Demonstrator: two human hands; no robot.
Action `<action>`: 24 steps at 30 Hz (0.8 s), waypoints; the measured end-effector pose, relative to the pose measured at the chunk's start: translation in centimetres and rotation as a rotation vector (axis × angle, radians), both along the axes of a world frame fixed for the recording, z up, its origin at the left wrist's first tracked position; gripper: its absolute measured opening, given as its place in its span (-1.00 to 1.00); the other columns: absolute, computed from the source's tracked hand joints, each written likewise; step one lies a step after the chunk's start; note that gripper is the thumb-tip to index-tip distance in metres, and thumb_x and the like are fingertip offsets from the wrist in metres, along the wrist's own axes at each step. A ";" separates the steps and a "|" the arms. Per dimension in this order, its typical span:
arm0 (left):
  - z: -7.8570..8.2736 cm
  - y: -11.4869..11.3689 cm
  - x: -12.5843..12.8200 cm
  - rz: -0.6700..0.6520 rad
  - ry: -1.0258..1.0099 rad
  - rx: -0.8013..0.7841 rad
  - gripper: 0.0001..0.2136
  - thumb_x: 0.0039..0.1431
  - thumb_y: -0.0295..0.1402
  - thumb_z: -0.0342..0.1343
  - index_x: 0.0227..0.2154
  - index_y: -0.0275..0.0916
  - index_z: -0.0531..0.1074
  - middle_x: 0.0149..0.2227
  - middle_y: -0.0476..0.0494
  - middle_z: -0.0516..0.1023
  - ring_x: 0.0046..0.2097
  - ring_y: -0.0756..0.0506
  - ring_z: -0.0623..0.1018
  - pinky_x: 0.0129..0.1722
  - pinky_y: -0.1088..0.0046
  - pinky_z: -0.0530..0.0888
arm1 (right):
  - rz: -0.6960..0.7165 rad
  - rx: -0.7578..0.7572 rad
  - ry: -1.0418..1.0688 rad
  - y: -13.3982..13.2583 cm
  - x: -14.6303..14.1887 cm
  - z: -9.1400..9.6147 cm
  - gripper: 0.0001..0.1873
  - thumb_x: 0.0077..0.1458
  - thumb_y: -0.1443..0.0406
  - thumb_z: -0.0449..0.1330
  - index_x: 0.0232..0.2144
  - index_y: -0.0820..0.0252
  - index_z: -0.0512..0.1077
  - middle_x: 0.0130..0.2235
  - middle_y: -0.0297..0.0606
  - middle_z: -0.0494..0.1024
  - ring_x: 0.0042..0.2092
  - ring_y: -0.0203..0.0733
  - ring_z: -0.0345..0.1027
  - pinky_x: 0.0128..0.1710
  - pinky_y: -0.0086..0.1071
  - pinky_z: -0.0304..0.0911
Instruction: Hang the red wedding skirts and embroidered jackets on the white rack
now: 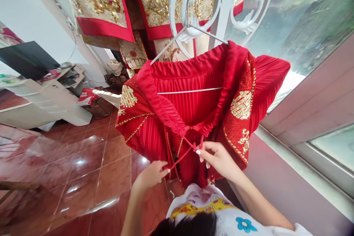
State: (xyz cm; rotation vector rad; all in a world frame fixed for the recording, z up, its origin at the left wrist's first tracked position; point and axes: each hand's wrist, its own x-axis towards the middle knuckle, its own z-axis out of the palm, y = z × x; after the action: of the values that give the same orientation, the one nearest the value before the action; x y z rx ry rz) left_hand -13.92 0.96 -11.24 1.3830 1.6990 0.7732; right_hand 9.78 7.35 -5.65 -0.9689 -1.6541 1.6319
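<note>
A red pleated skirt (171, 112) with gold embroidered panels hangs by its gathered waistband from a white wire hanger (168, 46). Red drawstring (181, 159) comes out at the front of the waistband and crosses over itself there. My left hand (151, 174), low and to the left, pinches one end of the cord, which is pulled fairly straight. Close below the waistband, my right hand (217, 158) has its thumb and fingers closed on the cord beside a loop or knot. Some fingertips of the right hand are hidden behind the cord.
White scrolled metalwork (173, 7) holds the hanger in front of a window (298, 18). Gold-sequinned garments (96, 0) hang behind. A desk (52, 96) with a dark monitor (27, 59) stands at left on the red tiled floor (116, 177). A window ledge (301, 169) runs along the right.
</note>
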 end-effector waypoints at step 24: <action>12.5 4.6 -1.6 0.370 0.287 0.819 -0.75 0.00 -0.24 0.15 -0.66 -0.25 0.39 -0.70 0.08 0.22 -0.60 0.08 0.19 -0.60 0.56 0.16 | -0.241 0.819 -0.544 4.1 7.9 9.1 -0.79 0.09 0.29 0.10 -0.56 0.15 0.40 -0.67 -0.36 0.38 -0.63 -0.34 0.23 -0.58 -0.45 0.08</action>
State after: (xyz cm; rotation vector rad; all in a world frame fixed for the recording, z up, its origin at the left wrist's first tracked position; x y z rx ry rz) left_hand -15.55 5.60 1.25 1.7882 1.9885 1.6796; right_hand 17.67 11.43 3.40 -1.1376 -2.1721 0.4291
